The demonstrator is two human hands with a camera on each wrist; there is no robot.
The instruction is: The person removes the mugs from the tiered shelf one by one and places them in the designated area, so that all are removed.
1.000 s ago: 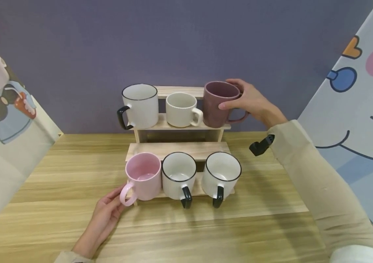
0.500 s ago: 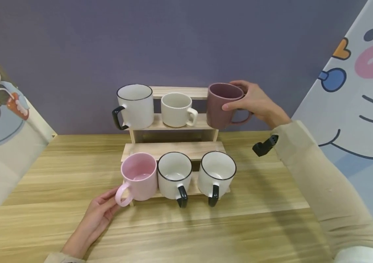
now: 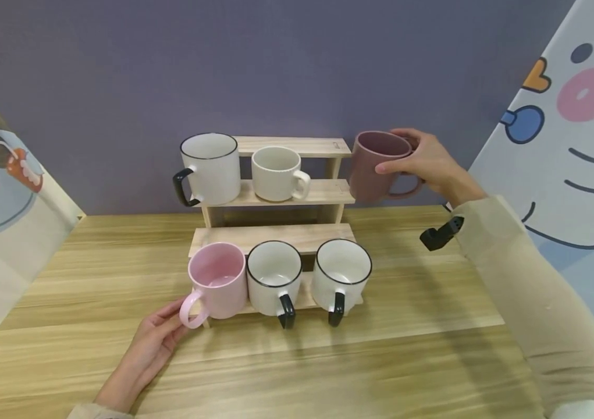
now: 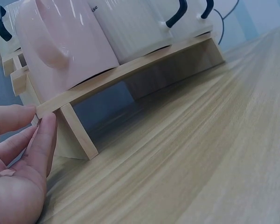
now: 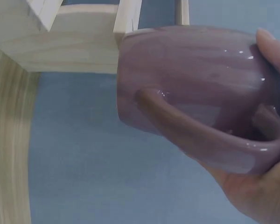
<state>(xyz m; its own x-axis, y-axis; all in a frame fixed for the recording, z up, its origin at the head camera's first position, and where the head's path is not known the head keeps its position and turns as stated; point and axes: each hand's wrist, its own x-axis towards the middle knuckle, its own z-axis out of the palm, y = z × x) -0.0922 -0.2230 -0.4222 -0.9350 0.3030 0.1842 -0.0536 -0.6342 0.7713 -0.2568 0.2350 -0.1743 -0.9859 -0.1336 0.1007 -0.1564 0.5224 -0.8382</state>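
My right hand [image 3: 430, 163] grips a dusky purple mug [image 3: 372, 169] round its upper side, thumb in front. That mug is just off the right end of the wooden tiered rack [image 3: 276, 238], its handle to the right; in the right wrist view the purple mug [image 5: 191, 79] overlaps the rack's side. At the rack's front left corner, my left hand [image 3: 152, 340] pinches the lowest shelf's end between thumb and fingers [image 4: 45, 130]. Right above those fingers stands a pink mug [image 3: 223, 291], its handle toward the left hand.
On the lowest shelf, two white mugs with black rims [image 3: 274, 273] [image 3: 341, 270] stand beside the pink one. Higher up are a black-handled white mug [image 3: 212, 171] and a small cream cup [image 3: 276, 174]. A purple-grey wall [image 3: 276, 64] rises behind the wooden table [image 3: 297, 372].
The purple mug has moved rightward off the rack's upper shelf in my right hand. My left hand keeps its place at the rack's corner. The head view has shifted slightly.
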